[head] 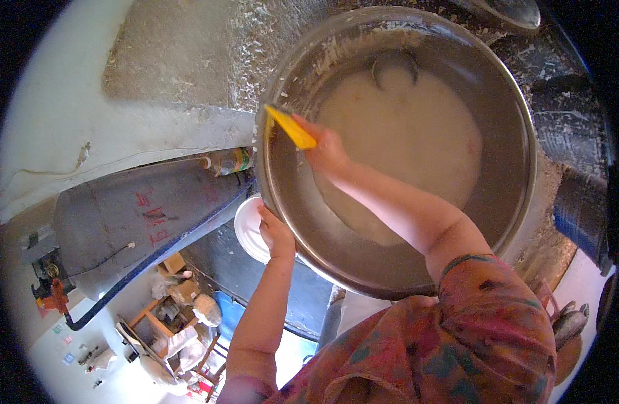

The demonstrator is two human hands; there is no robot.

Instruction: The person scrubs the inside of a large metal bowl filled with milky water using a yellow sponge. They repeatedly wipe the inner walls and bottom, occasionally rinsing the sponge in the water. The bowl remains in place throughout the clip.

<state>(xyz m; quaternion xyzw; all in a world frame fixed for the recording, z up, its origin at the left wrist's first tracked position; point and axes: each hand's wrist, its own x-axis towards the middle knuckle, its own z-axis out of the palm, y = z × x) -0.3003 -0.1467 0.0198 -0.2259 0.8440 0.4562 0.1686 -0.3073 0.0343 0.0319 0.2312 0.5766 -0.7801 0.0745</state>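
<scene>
A large round metal basin lies before me, part filled with a pale, cloudy liquid or batter. A dark curved thing shows at the far edge of that liquid. My right hand reaches over the basin and grips a flat yellow tool, perhaps a scraper; its tip is at the basin's left rim. Lower left, my left hand holds the edge of a white round bowl just outside the basin wall. Little of the bowl's inside can be seen.
A plastic bottle lies left of the basin beside a large grey panel with red writing. A blue pipe runs along its edge. Cardboard boxes and bags stand on a wooden rack lower left. Stained, flaking surfaces border the basin.
</scene>
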